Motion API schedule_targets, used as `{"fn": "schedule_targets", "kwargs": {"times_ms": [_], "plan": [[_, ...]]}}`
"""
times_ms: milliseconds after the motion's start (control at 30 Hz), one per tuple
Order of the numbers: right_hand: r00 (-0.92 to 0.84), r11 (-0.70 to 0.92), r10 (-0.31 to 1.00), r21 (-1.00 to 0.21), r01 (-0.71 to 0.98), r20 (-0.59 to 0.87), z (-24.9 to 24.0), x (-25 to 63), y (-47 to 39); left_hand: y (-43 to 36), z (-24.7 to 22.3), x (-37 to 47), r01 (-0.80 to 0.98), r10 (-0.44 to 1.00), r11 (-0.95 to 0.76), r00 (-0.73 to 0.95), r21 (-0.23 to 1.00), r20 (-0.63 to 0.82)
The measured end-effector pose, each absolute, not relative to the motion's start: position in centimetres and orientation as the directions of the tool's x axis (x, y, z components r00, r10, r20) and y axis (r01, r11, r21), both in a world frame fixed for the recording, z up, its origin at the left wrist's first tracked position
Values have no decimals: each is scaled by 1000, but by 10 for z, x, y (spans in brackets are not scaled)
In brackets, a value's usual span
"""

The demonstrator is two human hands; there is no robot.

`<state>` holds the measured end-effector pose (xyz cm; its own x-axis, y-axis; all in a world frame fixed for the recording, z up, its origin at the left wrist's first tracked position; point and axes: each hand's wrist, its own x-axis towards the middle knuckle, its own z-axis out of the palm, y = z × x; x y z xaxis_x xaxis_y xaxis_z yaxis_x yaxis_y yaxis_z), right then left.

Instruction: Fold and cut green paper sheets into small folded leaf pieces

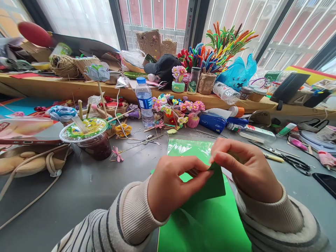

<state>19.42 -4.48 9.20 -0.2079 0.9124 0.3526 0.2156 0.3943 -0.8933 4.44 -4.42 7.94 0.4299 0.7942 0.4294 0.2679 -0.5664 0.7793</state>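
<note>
Between my two hands a small piece of dark green paper (pixel 214 187) is held up, its upper edge pinched. My left hand (pixel 178 183) closes thumb and fingertips on that edge from the left. Right beside it, my right hand (pixel 244 168) pinches the same edge near the top corner. The fingertips of both hands almost meet, and they hide part of the fold or edge. Below lies a large bright green sheet (pixel 202 231) on the grey table. Behind my hands, a clear plastic wrapper (pixel 189 145) covers more green paper.
A drink cup (pixel 91 140) and a water bottle (pixel 145 105) stand to the left. Small scissors (pixel 151 140) lie behind my left hand. At right are black-handled scissors (pixel 294 161), a glue gun (pixel 327 159) and a phone (pixel 325 183). Crafted flowers (pixel 181 106) and a blue tissue pack (pixel 214 120) line the back.
</note>
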Motion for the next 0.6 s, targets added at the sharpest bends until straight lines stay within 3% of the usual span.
{"fn": "schedule_targets", "kwargs": {"times_ms": [300, 600], "plan": [[-119, 395, 918, -895, 206, 377, 89, 199, -42, -43, 80, 44, 264, 793, -563, 440, 783, 421], [-284, 452, 887, -806, 382, 363, 103, 211, -44, -41, 81, 42, 238, 801, -537, 446, 809, 400]]}}
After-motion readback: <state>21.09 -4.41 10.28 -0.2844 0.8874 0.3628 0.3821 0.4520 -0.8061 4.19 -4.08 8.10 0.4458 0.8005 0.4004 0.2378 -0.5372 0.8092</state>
